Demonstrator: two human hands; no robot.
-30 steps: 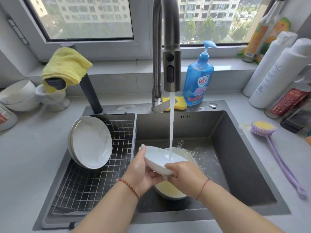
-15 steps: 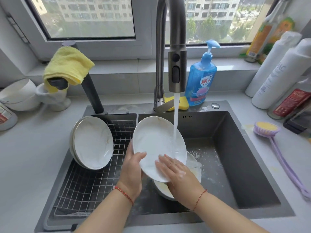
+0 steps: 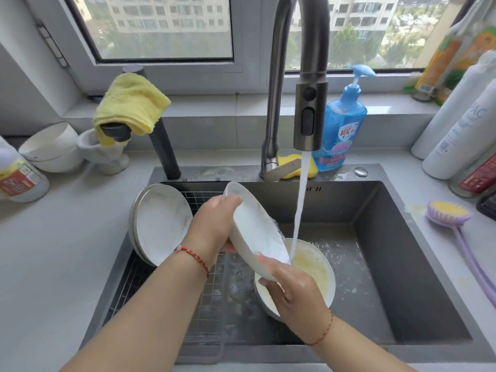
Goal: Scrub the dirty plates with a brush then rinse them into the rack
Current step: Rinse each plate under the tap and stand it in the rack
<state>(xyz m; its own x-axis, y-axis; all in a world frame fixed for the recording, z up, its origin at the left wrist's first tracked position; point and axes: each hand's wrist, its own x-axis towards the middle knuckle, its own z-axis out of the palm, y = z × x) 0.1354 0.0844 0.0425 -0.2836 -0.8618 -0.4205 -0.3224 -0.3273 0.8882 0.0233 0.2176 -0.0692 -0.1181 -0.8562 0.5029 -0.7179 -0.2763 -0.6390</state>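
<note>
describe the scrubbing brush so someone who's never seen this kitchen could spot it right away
Start at the dark sink and look at the grey counter on its right. The scrubbing brush lies there, the only lilac thing: round head with yellow bristles, long thin handle running toward the viewer.

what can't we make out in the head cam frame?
- Plate face: turned away, so clean or not is unknown.
- Left hand fingers: behind the plate.
- Stacked plates in the rack: count unclear, front one covers the rest.
- Brush handle: cut off at right edge.
</note>
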